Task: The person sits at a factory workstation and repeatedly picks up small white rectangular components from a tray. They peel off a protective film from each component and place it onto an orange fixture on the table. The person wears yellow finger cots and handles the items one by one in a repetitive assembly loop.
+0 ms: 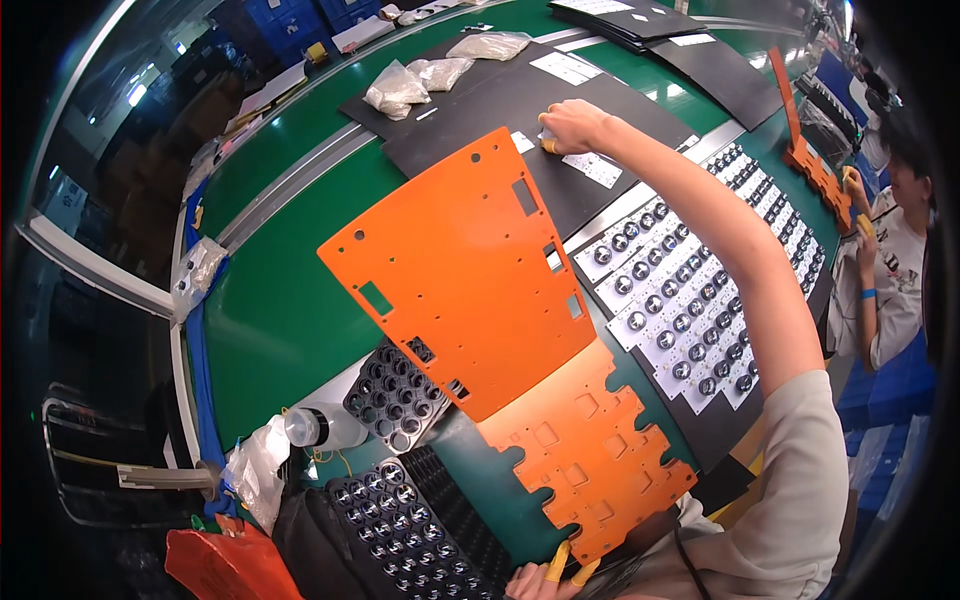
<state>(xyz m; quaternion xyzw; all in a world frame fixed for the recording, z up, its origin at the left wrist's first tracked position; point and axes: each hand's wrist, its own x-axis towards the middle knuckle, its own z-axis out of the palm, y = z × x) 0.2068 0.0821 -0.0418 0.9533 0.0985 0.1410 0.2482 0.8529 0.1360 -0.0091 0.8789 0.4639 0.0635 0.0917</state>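
Left hand (550, 580), bottom middle, touched orange board (500, 335). Right hand (575, 128), top middle, curled over black sheet (645, 108). Could not tell either grip. Board probably needed steady hold.

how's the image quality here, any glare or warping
Head view: the metal rail bows toward the rim, corners go black; head view: glints dot the lenses, and the lower orange panel has a pale sheen; head view: background at left looks dim, apart from bright lamps.

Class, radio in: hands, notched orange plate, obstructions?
Left hand at near edge of notched orange plate. Right hand over black sheet. Forearm partly hides lens boards.
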